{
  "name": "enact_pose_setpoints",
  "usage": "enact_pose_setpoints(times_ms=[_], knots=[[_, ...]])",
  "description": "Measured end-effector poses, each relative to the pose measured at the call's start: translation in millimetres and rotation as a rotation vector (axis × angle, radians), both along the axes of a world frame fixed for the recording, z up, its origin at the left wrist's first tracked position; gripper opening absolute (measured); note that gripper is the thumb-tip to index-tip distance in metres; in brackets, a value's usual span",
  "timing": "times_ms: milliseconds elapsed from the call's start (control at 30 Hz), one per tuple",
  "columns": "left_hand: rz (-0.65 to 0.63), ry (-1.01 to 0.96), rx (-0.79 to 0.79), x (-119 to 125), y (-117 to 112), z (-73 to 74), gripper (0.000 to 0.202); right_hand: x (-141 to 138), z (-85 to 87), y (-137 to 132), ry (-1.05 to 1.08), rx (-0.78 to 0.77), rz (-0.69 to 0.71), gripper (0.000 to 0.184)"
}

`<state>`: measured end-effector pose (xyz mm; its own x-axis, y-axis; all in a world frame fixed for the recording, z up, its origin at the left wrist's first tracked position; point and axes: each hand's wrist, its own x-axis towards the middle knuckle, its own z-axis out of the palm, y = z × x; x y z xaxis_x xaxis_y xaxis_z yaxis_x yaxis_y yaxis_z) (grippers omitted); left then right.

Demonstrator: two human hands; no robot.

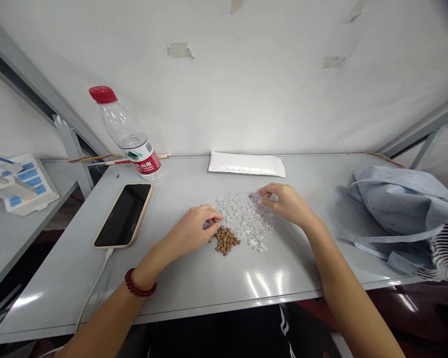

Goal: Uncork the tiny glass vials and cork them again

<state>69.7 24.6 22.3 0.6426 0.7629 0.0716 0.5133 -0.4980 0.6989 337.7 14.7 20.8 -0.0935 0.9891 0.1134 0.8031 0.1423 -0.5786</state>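
Observation:
On the grey table (209, 283) lies a heap of several small clear plastic pieces (246, 221), with a smaller heap of brown pellets (226, 240) at its near left. My left hand (194, 229) rests beside the brown pellets, fingers curled and pinched at the edge of the clear pieces; what it holds is too small to name. My right hand (285, 201) is at the far right of the clear heap, fingertips pinched on one clear piece. A red bead bracelet (139, 287) circles my left wrist.
A phone (124, 215) lies screen up at the left, its white cable running off the near edge. A water bottle (129, 136) with a red cap stands behind it. A white packet (246, 164) lies by the wall. A light blue bag (399, 204) sits at the right.

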Motion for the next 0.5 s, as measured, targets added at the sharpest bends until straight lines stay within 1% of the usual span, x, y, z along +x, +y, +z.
enact_pose_setpoints(times_ms=[167,400,500], knots=[[-0.041,-0.002,-0.017,1.7,-3.0,4.0,0.023,-0.2,-2.9,-0.8,-0.016,-0.030,0.025,0.011],[-0.084,0.075,0.004,2.7,-5.0,1.6,0.012,-3.3,-4.9,0.5,-0.063,-0.058,0.062,0.013],[-0.102,0.077,0.001,3.0,-6.2,2.4,0.013,-2.3,-5.6,0.3,-0.070,-0.065,0.064,0.014]])
